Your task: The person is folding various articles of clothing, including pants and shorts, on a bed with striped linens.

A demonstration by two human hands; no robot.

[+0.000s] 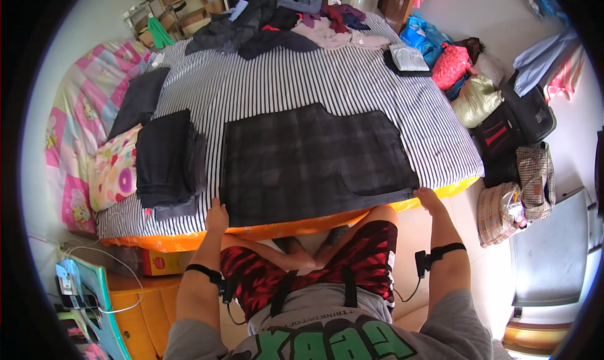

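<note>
A dark plaid garment (308, 162) lies flat and spread wide along the near edge of the bed. Its far edge has a notch, and a curved seam or edge shows at its near right; its exact kind is hard to make out. My left hand (217, 216) is closed on the near left corner. At the near right corner, my right hand (429, 199) pinches the fabric. Left of the garment sits a stack of folded dark clothes (167, 162).
A striped sheet (207, 77) covers the bed. Loose clothes (277, 23) are heaped at its far end. A dark folded cloth (139, 99) and a patterned pillow (116, 168) lie left. A packaged item (408, 59) rests far right. Bags (481, 102) crowd the right side.
</note>
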